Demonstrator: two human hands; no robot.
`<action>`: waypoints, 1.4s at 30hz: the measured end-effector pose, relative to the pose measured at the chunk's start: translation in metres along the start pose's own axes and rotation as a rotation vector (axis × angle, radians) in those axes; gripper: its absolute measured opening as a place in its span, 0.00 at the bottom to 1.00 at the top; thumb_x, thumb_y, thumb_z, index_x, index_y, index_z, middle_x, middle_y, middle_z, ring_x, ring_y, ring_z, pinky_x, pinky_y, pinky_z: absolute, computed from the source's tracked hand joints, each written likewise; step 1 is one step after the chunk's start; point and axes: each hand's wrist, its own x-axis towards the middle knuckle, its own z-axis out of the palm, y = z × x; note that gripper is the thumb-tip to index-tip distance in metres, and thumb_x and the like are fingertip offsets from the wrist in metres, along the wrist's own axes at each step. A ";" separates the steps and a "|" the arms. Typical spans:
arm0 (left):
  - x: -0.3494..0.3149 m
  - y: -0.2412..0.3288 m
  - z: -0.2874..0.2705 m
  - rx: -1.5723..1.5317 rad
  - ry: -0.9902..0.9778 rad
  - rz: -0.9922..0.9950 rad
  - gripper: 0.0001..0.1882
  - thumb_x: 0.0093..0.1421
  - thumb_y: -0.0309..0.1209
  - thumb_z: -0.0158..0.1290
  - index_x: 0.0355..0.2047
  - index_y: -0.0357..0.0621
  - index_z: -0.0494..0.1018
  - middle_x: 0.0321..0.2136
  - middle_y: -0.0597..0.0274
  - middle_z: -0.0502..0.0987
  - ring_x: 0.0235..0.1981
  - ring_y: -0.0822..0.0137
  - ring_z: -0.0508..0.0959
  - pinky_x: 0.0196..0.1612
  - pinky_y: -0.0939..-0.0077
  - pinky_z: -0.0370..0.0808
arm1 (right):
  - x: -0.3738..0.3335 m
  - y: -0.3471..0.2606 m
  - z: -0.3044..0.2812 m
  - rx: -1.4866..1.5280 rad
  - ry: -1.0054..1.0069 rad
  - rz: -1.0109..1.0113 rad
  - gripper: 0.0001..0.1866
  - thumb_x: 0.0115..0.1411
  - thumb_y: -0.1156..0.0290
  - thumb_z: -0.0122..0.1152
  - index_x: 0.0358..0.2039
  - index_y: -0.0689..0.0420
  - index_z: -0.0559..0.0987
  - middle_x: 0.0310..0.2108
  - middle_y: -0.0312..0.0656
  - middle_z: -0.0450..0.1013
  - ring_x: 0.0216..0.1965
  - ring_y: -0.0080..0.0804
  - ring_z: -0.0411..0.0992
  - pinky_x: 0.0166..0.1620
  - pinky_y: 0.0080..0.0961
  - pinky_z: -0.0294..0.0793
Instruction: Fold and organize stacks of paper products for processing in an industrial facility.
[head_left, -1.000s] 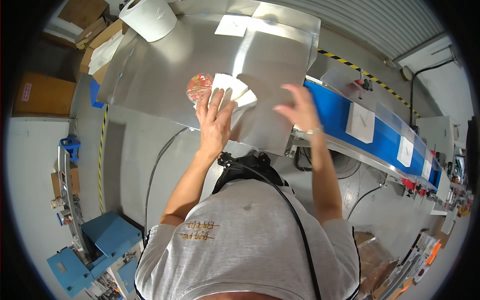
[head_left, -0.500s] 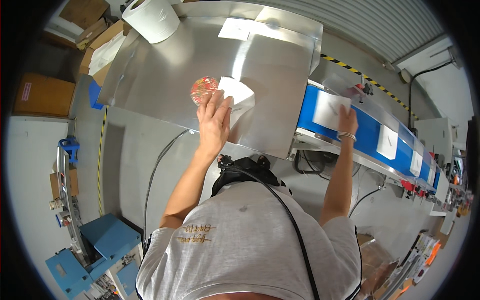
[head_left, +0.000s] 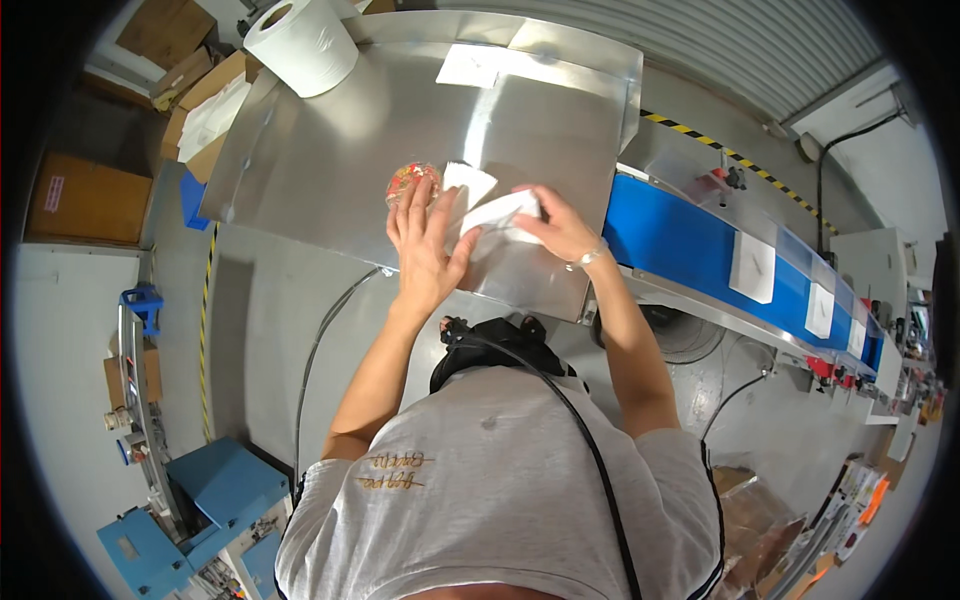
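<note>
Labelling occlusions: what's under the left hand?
Around the left hand: part of a red-patterned round object and white paper pieces on the metal table. What lies directly beneath is covered; can't tell.

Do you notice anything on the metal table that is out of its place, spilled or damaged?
Perhaps one thing: a single white sheet lies near the far edge of the metal table, apart from the other white papers. I see no spill.
</note>
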 end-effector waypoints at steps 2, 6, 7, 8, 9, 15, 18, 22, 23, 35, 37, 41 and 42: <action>-0.002 -0.013 0.001 0.072 -0.002 -0.004 0.21 0.52 0.27 0.57 0.48 0.46 0.73 0.53 0.53 0.68 0.58 0.50 0.62 0.59 0.53 0.54 | -0.015 0.016 -0.020 0.340 0.097 0.234 0.17 0.64 0.65 0.55 0.48 0.61 0.69 0.45 0.34 0.69 0.43 0.20 0.66 0.47 0.20 0.68; -0.004 -0.020 0.002 0.065 -0.077 -0.050 0.18 0.53 0.26 0.56 0.46 0.46 0.74 0.48 0.52 0.72 0.51 0.52 0.69 0.53 0.58 0.62 | -0.070 0.095 -0.115 -0.551 0.564 0.210 0.23 0.61 0.54 0.53 0.41 0.64 0.71 0.38 0.55 0.72 0.38 0.49 0.70 0.44 0.34 0.68; -0.004 -0.021 0.003 0.057 -0.063 -0.037 0.17 0.53 0.25 0.56 0.45 0.46 0.75 0.47 0.52 0.73 0.49 0.53 0.71 0.51 0.60 0.64 | -0.083 0.102 -0.144 -0.635 0.609 0.335 0.24 0.60 0.52 0.54 0.42 0.63 0.71 0.38 0.55 0.72 0.40 0.50 0.70 0.45 0.36 0.68; -0.005 -0.021 0.003 0.062 -0.060 -0.043 0.17 0.53 0.25 0.56 0.45 0.46 0.75 0.47 0.52 0.73 0.49 0.53 0.71 0.51 0.60 0.64 | -0.093 0.103 -0.159 -0.717 0.653 0.459 0.25 0.59 0.51 0.55 0.43 0.63 0.72 0.39 0.56 0.72 0.41 0.51 0.70 0.45 0.38 0.68; -0.006 -0.021 0.003 0.047 -0.048 -0.039 0.16 0.53 0.25 0.56 0.44 0.47 0.75 0.47 0.52 0.73 0.49 0.52 0.71 0.51 0.60 0.64 | -0.096 0.097 -0.163 -0.839 0.765 0.471 0.26 0.57 0.51 0.56 0.43 0.62 0.72 0.39 0.56 0.72 0.42 0.52 0.69 0.46 0.39 0.68; -0.008 -0.023 0.003 0.014 -0.058 -0.005 0.16 0.51 0.24 0.57 0.42 0.49 0.77 0.49 0.52 0.72 0.51 0.52 0.70 0.51 0.60 0.64 | -0.049 0.015 -0.097 -0.648 0.462 0.065 0.27 0.48 0.63 0.68 0.48 0.56 0.72 0.47 0.47 0.69 0.48 0.43 0.69 0.49 0.35 0.70; -0.008 -0.024 0.003 0.010 -0.073 0.014 0.16 0.51 0.23 0.57 0.41 0.49 0.78 0.51 0.52 0.70 0.53 0.51 0.68 0.53 0.59 0.62 | -0.003 -0.031 -0.024 -0.272 0.094 0.041 0.26 0.48 0.66 0.69 0.48 0.53 0.72 0.48 0.42 0.68 0.50 0.38 0.68 0.50 0.33 0.69; -0.001 -0.017 0.000 -0.045 -0.116 0.015 0.18 0.50 0.25 0.59 0.44 0.49 0.76 0.54 0.50 0.66 0.56 0.49 0.65 0.54 0.59 0.61 | 0.027 -0.002 0.008 -0.316 -0.102 -0.246 0.26 0.52 0.68 0.67 0.50 0.55 0.69 0.46 0.41 0.68 0.48 0.34 0.67 0.51 0.29 0.68; 0.001 -0.015 0.000 -0.086 -0.103 -0.001 0.20 0.50 0.26 0.59 0.45 0.47 0.75 0.55 0.49 0.65 0.56 0.49 0.64 0.54 0.58 0.61 | 0.023 0.006 0.008 -0.321 -0.091 -0.243 0.26 0.52 0.68 0.67 0.50 0.55 0.69 0.46 0.41 0.68 0.48 0.34 0.67 0.51 0.29 0.68; 0.005 -0.001 0.007 0.103 -0.121 0.025 0.14 0.48 0.19 0.55 0.38 0.39 0.75 0.36 0.53 0.74 0.40 0.49 0.71 0.44 0.59 0.68 | -0.112 0.075 -0.186 -0.608 0.970 0.549 0.24 0.54 0.53 0.62 0.41 0.59 0.75 0.36 0.50 0.74 0.37 0.45 0.73 0.40 0.33 0.71; 0.006 0.010 0.011 0.042 -0.221 0.078 0.13 0.49 0.19 0.54 0.37 0.39 0.75 0.32 0.52 0.76 0.35 0.51 0.73 0.41 0.60 0.70 | -0.121 0.070 -0.191 -0.958 1.044 0.613 0.24 0.53 0.53 0.63 0.42 0.59 0.75 0.39 0.51 0.74 0.39 0.47 0.73 0.41 0.35 0.72; 0.006 0.033 0.026 -0.115 -0.364 0.167 0.13 0.49 0.19 0.55 0.37 0.38 0.76 0.31 0.52 0.77 0.34 0.52 0.75 0.38 0.63 0.72 | -0.104 0.030 -0.158 -0.975 0.832 0.096 0.30 0.49 0.56 0.68 0.49 0.57 0.70 0.42 0.51 0.73 0.46 0.46 0.71 0.49 0.39 0.69; 0.009 0.042 0.030 -0.238 -0.470 0.120 0.12 0.50 0.20 0.55 0.37 0.38 0.76 0.32 0.52 0.77 0.35 0.52 0.75 0.38 0.64 0.73 | -0.099 0.043 -0.142 -0.480 0.696 -0.155 0.29 0.52 0.60 0.66 0.52 0.57 0.68 0.44 0.48 0.72 0.50 0.41 0.68 0.54 0.36 0.66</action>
